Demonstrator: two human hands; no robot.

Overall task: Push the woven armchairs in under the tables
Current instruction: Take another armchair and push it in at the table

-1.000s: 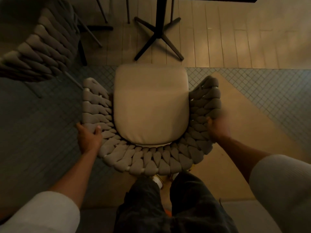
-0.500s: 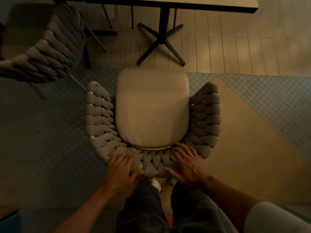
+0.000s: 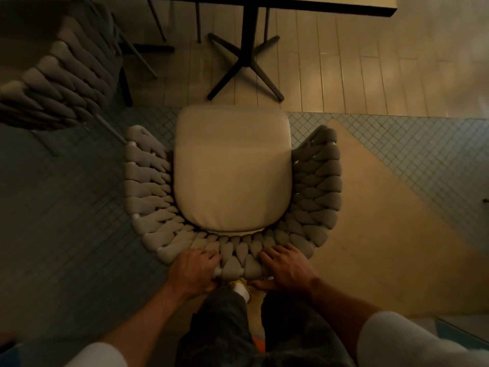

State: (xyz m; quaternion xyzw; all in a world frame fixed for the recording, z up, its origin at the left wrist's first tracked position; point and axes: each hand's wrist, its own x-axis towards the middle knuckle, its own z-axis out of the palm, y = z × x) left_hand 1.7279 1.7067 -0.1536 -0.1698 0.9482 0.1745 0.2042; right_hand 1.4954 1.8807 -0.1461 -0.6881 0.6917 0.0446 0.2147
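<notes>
Both hands curl over the back rim of the woven armchair (image 3: 232, 186): left hand (image 3: 194, 271), right hand (image 3: 287, 268), equally near. Chair sits short of the table (image 3: 304, 4), seat facing its pedestal straight ahead; push goes forward.

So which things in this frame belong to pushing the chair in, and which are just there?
Part of the job:
- woven armchair, gripped at its backrest
- left hand and right hand, both on the backrest
- table ahead, with its cross base

Just there:
- second woven chair at upper left, untouched
- tiled floor
- plank floor
</notes>
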